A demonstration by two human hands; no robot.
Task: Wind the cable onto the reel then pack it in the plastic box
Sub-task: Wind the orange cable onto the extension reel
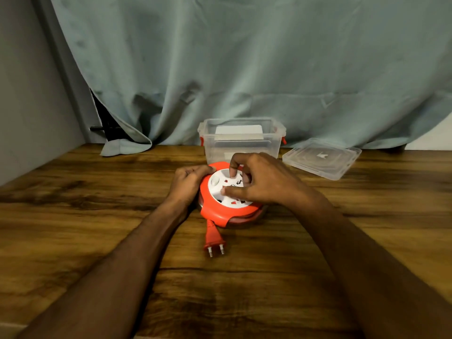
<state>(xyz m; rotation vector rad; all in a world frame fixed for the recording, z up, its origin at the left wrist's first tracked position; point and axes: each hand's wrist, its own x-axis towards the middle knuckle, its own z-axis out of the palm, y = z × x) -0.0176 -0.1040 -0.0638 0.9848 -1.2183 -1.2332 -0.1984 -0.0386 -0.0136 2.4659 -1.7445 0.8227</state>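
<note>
While the left hand (188, 182) gripped the left rim of the reel (220, 211), fingers curled over its red edge, the right hand (256, 182) rested on the white socket face (221, 182), its fingertips (226, 191) pressed down on the disc. The reel lay flat on the wooden table (97, 216), near the middle. From its near side the red plug (214, 237) stuck out toward the person, two metal pins pointing forward, the cable mostly drawn inside the housing. Just behind the reel stood the clear plastic box (241, 140), open, with red clips at its sides. Its lid (321, 159) lay flat on the table to the right of the box, a little apart. A grey-green curtain (244, 57) hung behind the table
</note>
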